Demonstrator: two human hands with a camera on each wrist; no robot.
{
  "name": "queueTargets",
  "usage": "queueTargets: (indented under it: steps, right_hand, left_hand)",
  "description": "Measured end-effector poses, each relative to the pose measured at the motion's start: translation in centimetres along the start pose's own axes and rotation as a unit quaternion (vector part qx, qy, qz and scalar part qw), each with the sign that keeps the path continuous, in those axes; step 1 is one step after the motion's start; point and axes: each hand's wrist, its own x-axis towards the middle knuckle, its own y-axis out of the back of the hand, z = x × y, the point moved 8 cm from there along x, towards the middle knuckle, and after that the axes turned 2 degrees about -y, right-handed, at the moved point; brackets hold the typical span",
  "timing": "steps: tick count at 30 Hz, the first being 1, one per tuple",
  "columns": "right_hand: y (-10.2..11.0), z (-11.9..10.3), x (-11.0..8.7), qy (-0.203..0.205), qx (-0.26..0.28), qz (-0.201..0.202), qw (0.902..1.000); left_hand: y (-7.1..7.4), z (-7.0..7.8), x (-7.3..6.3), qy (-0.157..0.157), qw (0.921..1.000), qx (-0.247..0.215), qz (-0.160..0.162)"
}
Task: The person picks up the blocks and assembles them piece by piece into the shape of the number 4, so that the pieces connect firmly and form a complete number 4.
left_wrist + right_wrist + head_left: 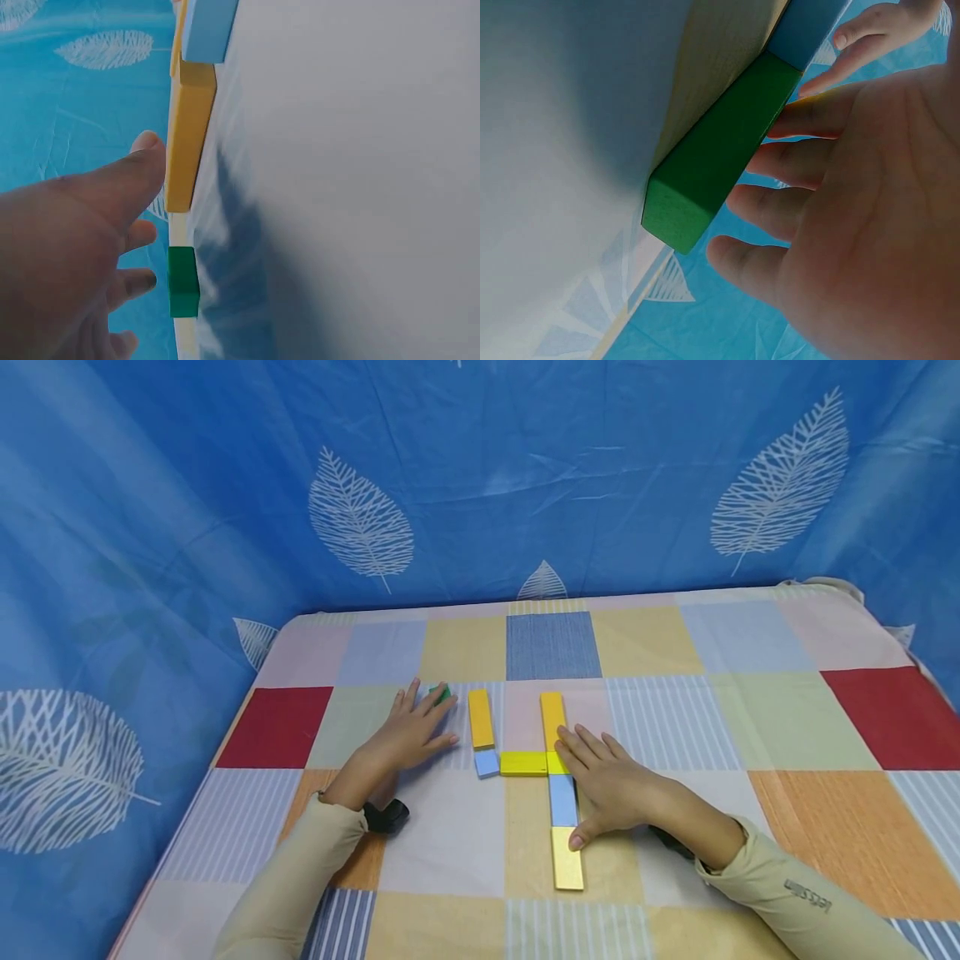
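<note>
My left hand (408,735) is spread with fingers extended, above the cloth beside a small green block (444,695). In the left wrist view the green block stands apart from the fingertips. To its right lie an orange-yellow block (482,718) and a light blue block (487,763). My right hand (618,785) hovers flat over a column of blocks: an orange one (552,714), a yellow one (557,763), a blue one (562,800) and a pale yellow one (567,864). A longer green block (720,157) shows beneath its straight fingers; whether they touch it I cannot tell.
A bright yellow block (523,764) lies crosswise between the two columns. Patchwork cloth (660,843) covers the table, and a blue leaf-print curtain (480,485) hangs behind and at the sides.
</note>
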Motion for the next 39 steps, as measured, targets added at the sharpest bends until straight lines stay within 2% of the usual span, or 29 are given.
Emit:
queueTargets:
  steps: [9, 17, 25, 32, 39]
  right_hand:
    - [0.0, 0.1, -0.2, -0.001, 0.003, 0.001, 1.0000]
    - [-0.2, -0.1, -0.1, 0.001, -0.002, 0.001, 1.0000]
    - [-0.3, -0.2, -0.1, 0.001, 0.008, -0.005, 1.0000]
    - [-0.2, -0.2, -0.1, -0.002, 0.009, -0.004, 1.0000]
    - [-0.1, -0.1, -0.1, -0.003, 0.005, -0.004, 1.0000]
  left_hand:
    - [-0.7, -0.5, 0.1, 0.008, 1.0000, -0.001, 0.004]
    - [-0.3, 0.2, 1.8, -0.009, 0.9999, -0.010, -0.005]
    - [0.0, 0.7, 3.4, -0.009, 0.9997, -0.017, -0.017]
    - [-0.1, 1.7, 3.9, -0.022, 0.9994, -0.019, -0.020]
    - [-0.1, 2.2, 4.1, -0.033, 0.9993, -0.011, -0.014]
